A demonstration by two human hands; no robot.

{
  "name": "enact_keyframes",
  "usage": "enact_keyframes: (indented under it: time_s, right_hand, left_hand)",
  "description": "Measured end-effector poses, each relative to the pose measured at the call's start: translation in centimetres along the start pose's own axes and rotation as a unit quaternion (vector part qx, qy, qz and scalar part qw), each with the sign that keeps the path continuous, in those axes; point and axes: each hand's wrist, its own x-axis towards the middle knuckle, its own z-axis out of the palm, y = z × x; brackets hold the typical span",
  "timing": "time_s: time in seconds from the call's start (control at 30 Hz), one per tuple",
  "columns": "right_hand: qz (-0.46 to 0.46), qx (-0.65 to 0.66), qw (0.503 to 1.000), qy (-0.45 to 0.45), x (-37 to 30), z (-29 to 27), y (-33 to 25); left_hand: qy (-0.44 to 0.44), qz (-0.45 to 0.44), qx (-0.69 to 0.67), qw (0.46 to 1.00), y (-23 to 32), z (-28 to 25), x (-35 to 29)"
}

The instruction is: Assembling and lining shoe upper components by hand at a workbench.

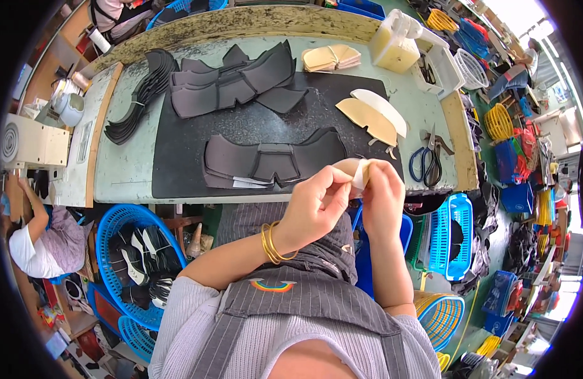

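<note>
Over the front edge of the table, my left hand (318,203) and my right hand (384,197) meet with fingertips pinched on a small beige piece with a white, paper-like layer (359,175). Fingers hide much of it. Just left of them lies a dark grey padded panel (273,162) with a notched middle, on top of similar ones. Beyond my right hand, a beige curved piece (368,120) with a notch rests against a white curved piece (385,108). Small white scraps (390,151) lie beside them.
A black mat (168,161) covers the table's middle. Stacked dark panels (231,91), a tied dark bundle (140,101) and a tied beige bundle (331,57) lie farther back. Scissors (433,158) lie at right. Blue baskets (102,243) flank me; a co-worker (42,243) sits left.
</note>
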Motion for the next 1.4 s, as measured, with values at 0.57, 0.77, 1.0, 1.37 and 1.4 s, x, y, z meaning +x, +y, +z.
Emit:
enact_keyframes:
  time_s: [0.57, 0.77, 1.0, 1.37, 1.4]
  right_hand:
    - [0.015, -0.173, 0.960, -0.222, -6.2, -3.1, 0.3]
    - [0.073, 0.056, 0.981, -0.171, 1.4, 3.0, 3.3]
    - [0.063, -0.221, 0.951, -0.205, 7.2, 4.2, 7.7]
    - [-0.023, -0.316, 0.927, -0.202, 6.9, 3.8, 8.7]
    - [-0.030, -0.320, 0.925, -0.206, 6.9, 3.9, 8.6]
  left_hand:
    - [-0.234, -0.060, -0.015, 0.970, -0.6, -3.0, -3.1]
    - [-0.018, -0.173, -0.027, 0.984, -1.5, -9.9, -2.9]
    - [0.156, -0.241, 0.061, 0.956, -5.1, -14.9, -0.6]
    - [0.114, -0.132, 0.335, 0.926, -5.9, -15.2, -1.0]
    - [0.115, -0.133, 0.336, 0.926, -5.9, -15.0, -1.0]
